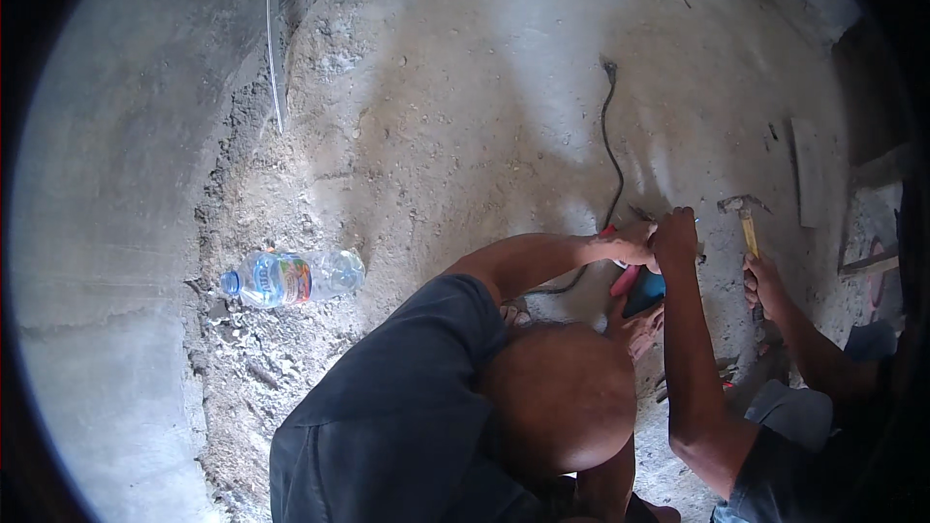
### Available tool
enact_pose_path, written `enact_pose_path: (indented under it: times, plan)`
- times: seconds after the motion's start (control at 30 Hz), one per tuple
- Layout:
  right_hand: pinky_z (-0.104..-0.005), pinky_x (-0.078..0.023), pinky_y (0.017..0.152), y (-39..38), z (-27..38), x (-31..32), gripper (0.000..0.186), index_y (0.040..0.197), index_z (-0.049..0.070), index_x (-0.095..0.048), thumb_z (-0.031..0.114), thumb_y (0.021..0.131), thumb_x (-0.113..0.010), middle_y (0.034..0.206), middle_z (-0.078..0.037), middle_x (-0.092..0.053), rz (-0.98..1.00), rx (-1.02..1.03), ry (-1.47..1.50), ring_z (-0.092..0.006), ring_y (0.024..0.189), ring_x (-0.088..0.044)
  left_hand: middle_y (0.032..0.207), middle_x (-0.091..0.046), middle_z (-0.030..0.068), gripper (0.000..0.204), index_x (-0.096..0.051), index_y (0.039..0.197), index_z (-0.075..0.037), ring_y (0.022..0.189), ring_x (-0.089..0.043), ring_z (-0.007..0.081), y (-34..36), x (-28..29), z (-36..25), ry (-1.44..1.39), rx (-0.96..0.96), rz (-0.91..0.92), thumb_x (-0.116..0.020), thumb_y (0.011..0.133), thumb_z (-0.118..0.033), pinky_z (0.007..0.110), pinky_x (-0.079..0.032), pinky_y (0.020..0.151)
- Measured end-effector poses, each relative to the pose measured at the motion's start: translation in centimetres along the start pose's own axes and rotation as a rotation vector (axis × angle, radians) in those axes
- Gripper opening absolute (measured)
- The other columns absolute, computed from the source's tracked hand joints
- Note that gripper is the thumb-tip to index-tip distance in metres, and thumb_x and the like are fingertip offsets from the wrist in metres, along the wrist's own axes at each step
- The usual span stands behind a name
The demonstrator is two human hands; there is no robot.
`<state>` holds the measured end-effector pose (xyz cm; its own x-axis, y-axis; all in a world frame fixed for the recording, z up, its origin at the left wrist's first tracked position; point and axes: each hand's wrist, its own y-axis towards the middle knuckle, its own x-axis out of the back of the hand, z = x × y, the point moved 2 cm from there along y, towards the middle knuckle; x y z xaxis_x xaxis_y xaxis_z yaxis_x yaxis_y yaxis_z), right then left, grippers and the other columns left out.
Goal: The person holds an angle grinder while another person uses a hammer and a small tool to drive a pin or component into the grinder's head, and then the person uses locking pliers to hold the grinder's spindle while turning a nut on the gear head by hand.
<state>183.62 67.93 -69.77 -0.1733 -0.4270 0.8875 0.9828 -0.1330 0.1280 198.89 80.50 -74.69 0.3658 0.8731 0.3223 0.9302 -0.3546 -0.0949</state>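
The person is squatting on the dusty concrete floor (436,116) and reaching both arms forward over a bent knee (560,397). The left hand (628,250) and the right hand (675,232) are meeting, touching each other, just above a red and blue power tool (639,289) that is lying on the floor ahead of the knee. Both hands are curling in narrow, but I cannot tell whether they are clamping the tool itself or some small part on it. Fine work like this is probably going best with 1 hand bracing the tool while the other is doing the fiddling. The tool's black cable (609,150) is trailing away up the floor, and a co-worker's hand (765,283) is holding a hammer (746,218) just beside, crowding the right side. 1 plastic water bottle (291,277) is lying well apart, leftward.
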Motion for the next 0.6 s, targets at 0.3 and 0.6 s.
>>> enact_pose_path:
  times: [0.3,0.6]
  plan:
    - [-0.0522,-0.05,0.09,0.0,1.8,1.3,0.069,0.134,-0.007,-0.046,0.039,0.088,-0.069,0.123,-0.031,-0.059,-0.158,0.11,-0.069,-0.0466,0.112,-0.059,0.108,-0.068,0.0281,0.054,-0.06,0.114,0.007,0.102,-0.067,0.0373,0.3,0.0,0.5,-0.056,0.063,0.006,-0.072,0.077,-0.03,0.043,-0.053,0.087]
    - [-0.0506,-0.051,0.09,0.2,-0.3,-0.7,0.067,0.133,-0.007,-0.047,0.038,0.089,-0.068,0.123,-0.03,-0.06,-0.044,0.072,-0.068,-0.0448,0.108,-0.062,0.105,-0.069,0.0275,0.058,-0.059,0.116,0.006,0.101,-0.069,0.035,0.4,-0.1,0.5,-0.03,0.03,-0.041,-0.076,0.074,-0.029,0.042,-0.053,0.086]
